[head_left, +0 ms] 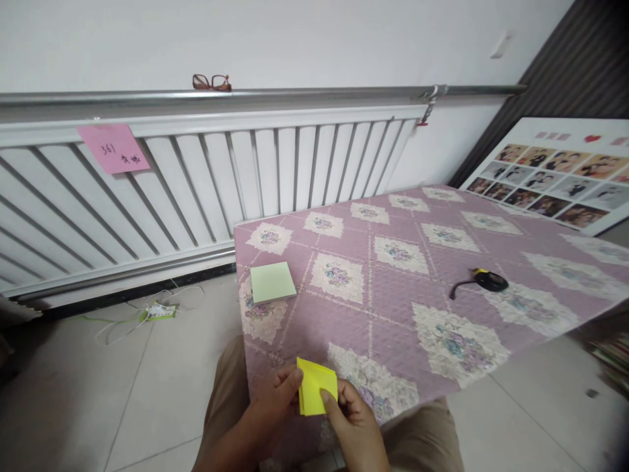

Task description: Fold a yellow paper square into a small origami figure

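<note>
Plain khaki-brown trousers point(422, 436) are worn here, showing in two places: lower left of centre in the frame, and again lower right of centre. They look matte and one-toned from where I stand. What I can see of the left forearm point(238, 439) is bare, as are the left grip point(276, 393) and right grip point(352, 417).

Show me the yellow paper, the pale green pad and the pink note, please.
Yellow paper point(313, 381): head view, middle of its facing sheet.
Pale green pad point(273, 282): head view, middle of its top sheet.
Pink note point(114, 148): head view, middle of its written side.
</note>
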`<control>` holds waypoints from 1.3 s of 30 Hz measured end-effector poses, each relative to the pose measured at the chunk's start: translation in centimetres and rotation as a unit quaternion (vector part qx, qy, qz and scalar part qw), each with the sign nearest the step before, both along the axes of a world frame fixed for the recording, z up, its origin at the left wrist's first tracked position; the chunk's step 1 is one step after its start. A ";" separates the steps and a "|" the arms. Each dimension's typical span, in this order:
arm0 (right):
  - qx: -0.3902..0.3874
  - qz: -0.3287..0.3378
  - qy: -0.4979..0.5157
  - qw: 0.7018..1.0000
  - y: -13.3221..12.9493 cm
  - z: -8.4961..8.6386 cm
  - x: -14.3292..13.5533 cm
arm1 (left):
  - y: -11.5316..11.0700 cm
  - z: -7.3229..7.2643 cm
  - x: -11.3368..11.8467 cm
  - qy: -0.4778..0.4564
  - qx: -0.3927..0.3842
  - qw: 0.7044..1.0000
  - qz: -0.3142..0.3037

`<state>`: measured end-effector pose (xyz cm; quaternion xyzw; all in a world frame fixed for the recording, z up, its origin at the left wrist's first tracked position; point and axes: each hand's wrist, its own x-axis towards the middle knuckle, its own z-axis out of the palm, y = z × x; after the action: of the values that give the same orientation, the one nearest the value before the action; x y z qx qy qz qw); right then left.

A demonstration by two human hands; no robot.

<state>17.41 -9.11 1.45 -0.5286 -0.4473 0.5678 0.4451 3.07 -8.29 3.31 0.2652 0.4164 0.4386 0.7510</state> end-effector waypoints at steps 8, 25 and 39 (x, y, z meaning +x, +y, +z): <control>-0.021 0.026 0.009 0.999 -0.2 0.5 0.0 | 0.1 -0.9 -0.3 0.045 0.006 0.999 0.027; -0.021 0.014 0.041 0.999 -0.2 0.8 0.1 | 0.7 0.5 -0.1 -0.019 -0.069 0.994 0.078; 0.028 0.090 0.075 0.993 -0.4 1.7 0.3 | 0.1 -0.2 0.0 -0.095 -0.105 0.988 0.063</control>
<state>17.68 -9.51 3.12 -0.4297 -0.4740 0.6307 0.4393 3.03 -8.15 3.10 0.1155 0.4028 0.4623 0.7814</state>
